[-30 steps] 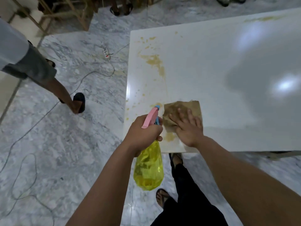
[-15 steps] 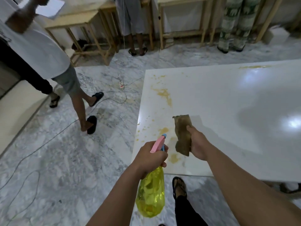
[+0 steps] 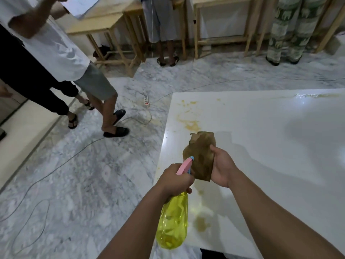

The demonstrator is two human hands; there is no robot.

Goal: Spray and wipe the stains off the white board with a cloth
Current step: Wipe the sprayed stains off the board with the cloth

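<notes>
The white board (image 3: pixel 261 137) fills the right half of the head view. Yellow-brown stains (image 3: pixel 189 123) mark its far left part, and a darker blotch (image 3: pixel 200 224) sits near the front edge. My left hand (image 3: pixel 174 181) grips the neck of a yellow spray bottle (image 3: pixel 172 221) with a pink trigger; the bottle hangs down over the board's near left corner. My right hand (image 3: pixel 223 168) holds a stained brown cloth (image 3: pixel 201 156) lifted off the board, just beyond the bottle's nozzle.
Two people's legs (image 3: pixel 104 111) stand on the marble floor at the left. A power strip (image 3: pixel 146 100) and cables (image 3: pixel 56 171) lie on the floor. Wooden tables (image 3: pixel 112 34) and more standing people line the back wall.
My right hand has raised the cloth off the board and now holds it bunched in the air. The view has tilted up, showing more of the room.
</notes>
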